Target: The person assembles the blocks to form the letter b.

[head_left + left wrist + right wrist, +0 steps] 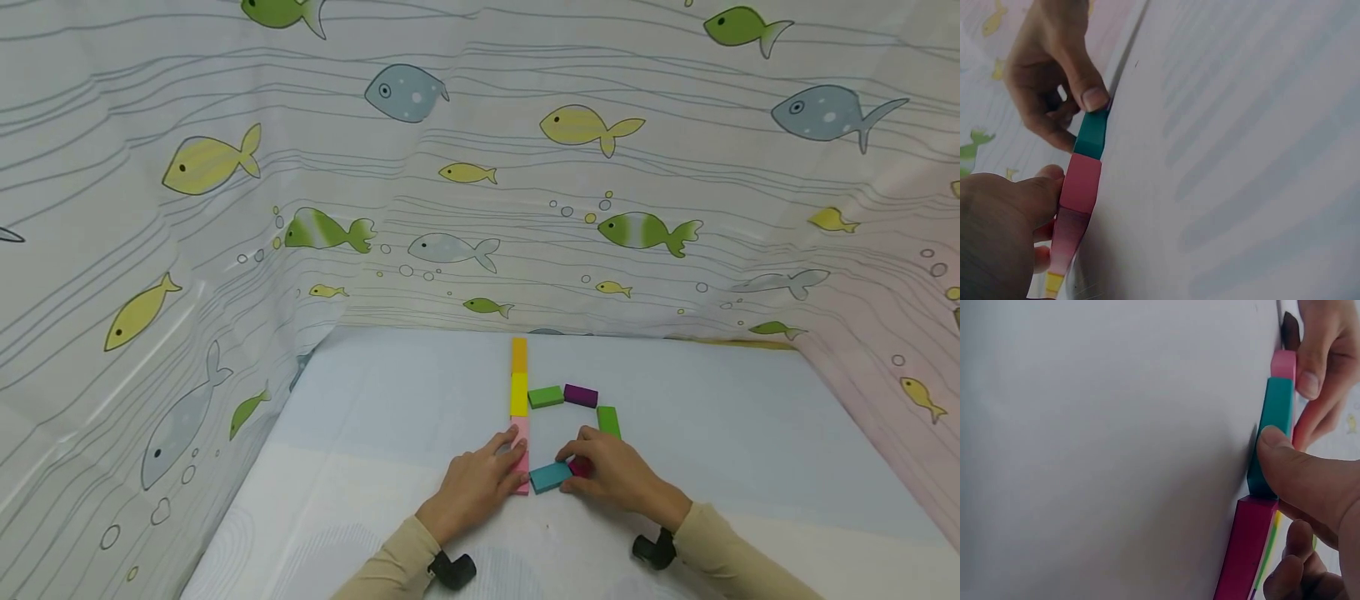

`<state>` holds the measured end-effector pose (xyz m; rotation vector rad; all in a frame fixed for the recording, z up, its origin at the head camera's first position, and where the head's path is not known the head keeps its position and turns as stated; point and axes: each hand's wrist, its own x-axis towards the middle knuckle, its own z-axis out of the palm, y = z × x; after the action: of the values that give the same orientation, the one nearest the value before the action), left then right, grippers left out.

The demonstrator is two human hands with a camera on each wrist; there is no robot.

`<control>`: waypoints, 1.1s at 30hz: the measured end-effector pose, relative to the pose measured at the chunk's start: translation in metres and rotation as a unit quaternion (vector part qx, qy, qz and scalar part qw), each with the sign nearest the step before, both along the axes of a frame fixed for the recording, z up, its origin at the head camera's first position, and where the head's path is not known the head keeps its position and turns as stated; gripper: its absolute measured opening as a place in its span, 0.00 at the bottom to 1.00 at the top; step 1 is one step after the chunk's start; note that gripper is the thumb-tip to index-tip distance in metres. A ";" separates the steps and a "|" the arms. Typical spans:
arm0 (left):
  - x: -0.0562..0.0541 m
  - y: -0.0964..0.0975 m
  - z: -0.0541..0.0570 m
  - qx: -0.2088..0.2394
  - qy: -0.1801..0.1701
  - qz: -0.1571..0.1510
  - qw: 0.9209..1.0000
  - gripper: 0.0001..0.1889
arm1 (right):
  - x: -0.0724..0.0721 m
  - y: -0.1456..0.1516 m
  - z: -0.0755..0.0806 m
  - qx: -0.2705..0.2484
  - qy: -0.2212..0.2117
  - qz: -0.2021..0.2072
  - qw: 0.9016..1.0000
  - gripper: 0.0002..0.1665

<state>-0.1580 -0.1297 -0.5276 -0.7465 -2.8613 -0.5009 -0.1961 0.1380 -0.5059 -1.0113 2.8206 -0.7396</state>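
Note:
A straight column of blocks stands in the head view: an orange block [519,355], a yellow block [519,394] and two pink blocks [1080,182] end to end. My left hand [480,485] rests its fingers on the pink blocks. Angled off the column's near end lies a teal block [551,477]. My right hand [618,472] pinches it between thumb [1285,453] and fingers. Its far end meets a magenta block [1246,547], which the right hand partly covers in the head view.
Completing a curve to the right of the column are a green block [545,397], a dark purple block [581,395] and another green block [609,422]. A fish-patterned sheet [525,200] rises behind the white table surface [390,392] and along both sides.

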 end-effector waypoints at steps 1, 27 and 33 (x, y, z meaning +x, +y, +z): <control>0.000 0.000 0.000 -0.001 -0.002 0.000 1.000 0.26 | 0.000 0.000 0.000 0.001 0.001 -0.002 1.000 0.20; 0.002 -0.001 0.003 0.003 -0.007 0.004 1.000 0.26 | 0.003 0.021 0.008 0.019 0.021 -0.139 0.990 0.31; 0.002 0.000 0.003 0.009 -0.002 0.000 1.000 0.26 | 0.009 0.020 -0.002 0.028 0.033 -0.144 0.989 0.34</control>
<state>-0.1564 -0.1293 -0.5242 -0.7438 -2.8573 -0.5273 -0.1875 0.1576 -0.5075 -0.6371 3.0640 -0.6552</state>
